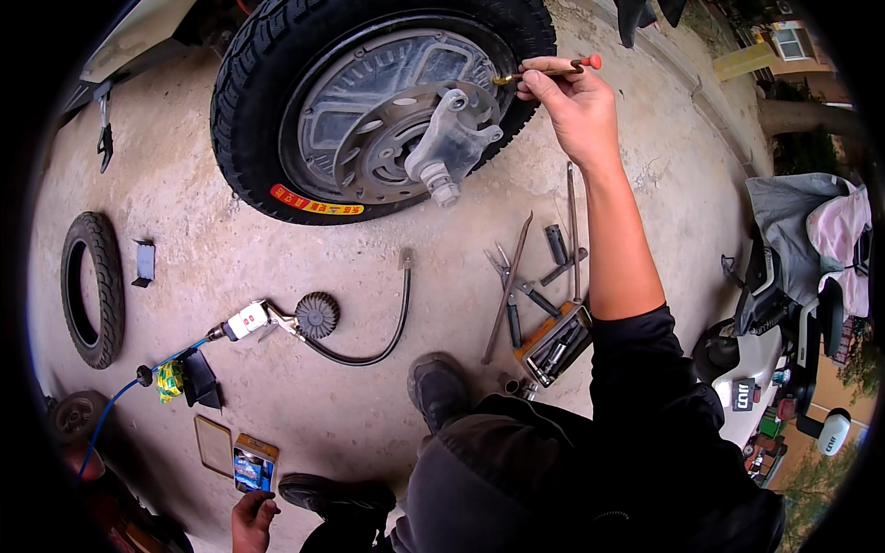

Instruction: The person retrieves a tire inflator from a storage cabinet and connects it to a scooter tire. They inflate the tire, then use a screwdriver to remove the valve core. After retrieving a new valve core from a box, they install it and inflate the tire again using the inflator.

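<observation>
My right hand (576,106) is raised at the right edge of a black scooter wheel (378,101) that lies on the concrete. It pinches a thin tool with an orange-red handle (553,66), whose brass tip touches the wheel's rim. A grey bracket (447,143) sticks up from the wheel's metal hub. My left hand (251,518) is low at the bottom left, its fingers on a small orange box (255,463) on the ground.
A tyre inflator gauge with a black hose (318,318) and a blue air line lies at mid-left. A spare tyre (92,288) lies far left. Hand tools and an open orange tool case (551,343) lie right of centre. A white scooter (784,359) stands right.
</observation>
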Motion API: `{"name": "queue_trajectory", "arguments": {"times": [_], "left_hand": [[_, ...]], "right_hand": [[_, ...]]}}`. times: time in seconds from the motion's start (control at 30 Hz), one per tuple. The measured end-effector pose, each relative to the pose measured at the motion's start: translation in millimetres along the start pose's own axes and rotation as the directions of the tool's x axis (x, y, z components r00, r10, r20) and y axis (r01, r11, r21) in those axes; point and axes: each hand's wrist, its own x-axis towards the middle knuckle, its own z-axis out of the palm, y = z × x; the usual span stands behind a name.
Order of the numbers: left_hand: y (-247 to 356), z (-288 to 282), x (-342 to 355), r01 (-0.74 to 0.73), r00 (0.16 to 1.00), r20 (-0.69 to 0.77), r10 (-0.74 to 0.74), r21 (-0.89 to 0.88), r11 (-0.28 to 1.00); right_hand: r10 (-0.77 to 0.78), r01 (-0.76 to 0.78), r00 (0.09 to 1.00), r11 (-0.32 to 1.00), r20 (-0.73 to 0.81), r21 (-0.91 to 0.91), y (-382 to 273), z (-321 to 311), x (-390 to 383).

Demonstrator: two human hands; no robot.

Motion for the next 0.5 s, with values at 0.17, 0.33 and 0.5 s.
{"name": "queue_trajectory", "arguments": {"times": [0.17, 0.33, 0.5], "left_hand": [[-5, -1, 0, -0.002, 1.0, 0.004, 0.002, -0.011, 1.0], [0, 0, 1, 0.009, 1.0, -0.003, -0.009, -0.009, 1.0], [4, -2, 1, 0.013, 1.0, 0.002, -0.013, 0.013, 1.0]], "right_hand": [[0.12, -0.128, 0.992, 0.962, -0.046, -0.24, -15, 4, 1], [0.019, -0.018, 1.0, 0.992, 0.001, -0.128, -11, 5, 2], [-0.047, 0.039, 0.998, 0.97, -0.029, -0.239, -1, 4, 2]]}}
